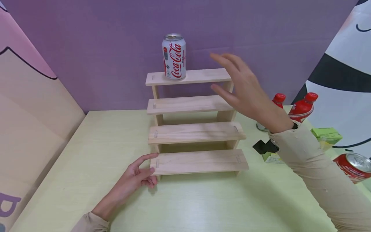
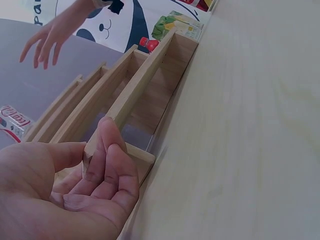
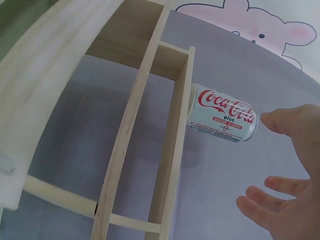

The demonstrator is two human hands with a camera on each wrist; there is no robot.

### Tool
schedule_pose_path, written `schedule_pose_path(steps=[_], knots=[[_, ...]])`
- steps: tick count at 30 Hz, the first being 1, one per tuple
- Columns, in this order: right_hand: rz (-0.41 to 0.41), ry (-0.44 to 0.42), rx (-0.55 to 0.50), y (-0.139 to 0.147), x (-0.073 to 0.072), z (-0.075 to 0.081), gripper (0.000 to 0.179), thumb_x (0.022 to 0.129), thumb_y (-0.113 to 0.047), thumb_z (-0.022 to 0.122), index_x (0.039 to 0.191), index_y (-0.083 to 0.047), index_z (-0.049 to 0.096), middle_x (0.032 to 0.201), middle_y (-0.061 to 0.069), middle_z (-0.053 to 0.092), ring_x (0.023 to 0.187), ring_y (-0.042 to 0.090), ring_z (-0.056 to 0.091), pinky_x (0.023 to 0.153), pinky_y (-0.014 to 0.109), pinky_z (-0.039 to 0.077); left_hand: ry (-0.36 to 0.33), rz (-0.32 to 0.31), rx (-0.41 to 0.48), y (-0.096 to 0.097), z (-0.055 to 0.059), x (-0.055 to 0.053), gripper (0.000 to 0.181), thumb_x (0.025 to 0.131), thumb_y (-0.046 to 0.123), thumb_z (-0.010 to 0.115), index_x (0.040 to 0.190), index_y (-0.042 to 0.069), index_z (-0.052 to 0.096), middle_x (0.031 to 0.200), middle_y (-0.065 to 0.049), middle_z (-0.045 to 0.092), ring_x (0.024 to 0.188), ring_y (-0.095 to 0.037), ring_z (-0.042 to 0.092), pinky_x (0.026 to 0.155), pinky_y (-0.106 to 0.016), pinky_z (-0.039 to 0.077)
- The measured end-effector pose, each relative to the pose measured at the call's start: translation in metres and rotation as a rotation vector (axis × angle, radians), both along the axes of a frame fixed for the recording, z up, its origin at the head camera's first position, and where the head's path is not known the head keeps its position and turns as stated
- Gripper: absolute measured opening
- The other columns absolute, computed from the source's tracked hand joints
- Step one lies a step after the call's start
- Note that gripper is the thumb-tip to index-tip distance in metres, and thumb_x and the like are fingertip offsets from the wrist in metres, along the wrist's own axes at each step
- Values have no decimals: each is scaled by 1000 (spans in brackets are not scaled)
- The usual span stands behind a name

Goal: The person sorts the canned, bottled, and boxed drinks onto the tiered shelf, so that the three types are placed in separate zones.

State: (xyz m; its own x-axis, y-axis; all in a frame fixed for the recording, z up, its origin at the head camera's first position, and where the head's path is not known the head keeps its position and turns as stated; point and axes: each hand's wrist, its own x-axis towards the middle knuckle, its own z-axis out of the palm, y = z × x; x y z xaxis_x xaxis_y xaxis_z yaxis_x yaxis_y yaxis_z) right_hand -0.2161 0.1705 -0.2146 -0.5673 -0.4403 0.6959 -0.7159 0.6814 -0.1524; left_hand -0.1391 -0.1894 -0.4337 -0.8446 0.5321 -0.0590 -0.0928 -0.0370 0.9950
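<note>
A wooden step shelf (image 1: pixel 197 132) with several tiers stands on the table against the purple backdrop. On its top tier, left of the middle, a white Coca-Cola can (image 1: pixel 175 58) stands upright. My left hand (image 1: pixel 131 180) grips the left end of the lowest tier; in the left wrist view the thumb and curled fingers (image 2: pixel 112 172) pinch the board's corner. My right hand (image 1: pixel 246 87) hovers in the air near the top tier's right end, its fingers spread and holding nothing. A gap separates it from the can (image 3: pixel 225 114) in the right wrist view.
Right of the shelf stand red-capped bottles (image 1: pixel 302 106), a green carton (image 1: pixel 326 135) and a red can (image 1: pixel 354 167), partly covered by my right forearm. A black strap piece (image 1: pixel 265 147) shows by the sleeve. Printed panels (image 1: pixel 342 74) flank the table (image 1: pixel 116 138).
</note>
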Motion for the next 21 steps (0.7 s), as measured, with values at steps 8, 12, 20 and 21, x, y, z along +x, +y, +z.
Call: schedule_pose_path(steps=[8,12,20,21], knots=[[-29,49,18,14,21,-4,67,90,-12,73,150,-17,44,148,14,45,139,30,38,111,55,36,-4,1,4,0,1,-1,54,104,19,55,153,16,33,83,-17,69,75,-24,64,73,-32,56],[-54,69,-4,25,33,-8,68,86,-7,75,147,-15,47,146,14,47,138,31,41,109,54,38,5,0,7,1,1,0,53,104,19,55,153,17,34,83,-16,69,75,-23,63,73,-32,56],[-107,60,3,45,56,-21,73,79,-3,79,146,-13,50,145,17,48,136,34,41,103,59,43,-14,8,1,2,2,0,54,103,20,56,153,16,34,83,-17,68,75,-23,63,73,-31,56],[-114,57,6,47,59,-23,75,78,-3,80,146,-13,50,145,17,48,137,35,41,103,59,43,-14,9,0,2,2,0,54,103,20,56,153,16,34,83,-17,68,75,-23,63,73,-31,56]])
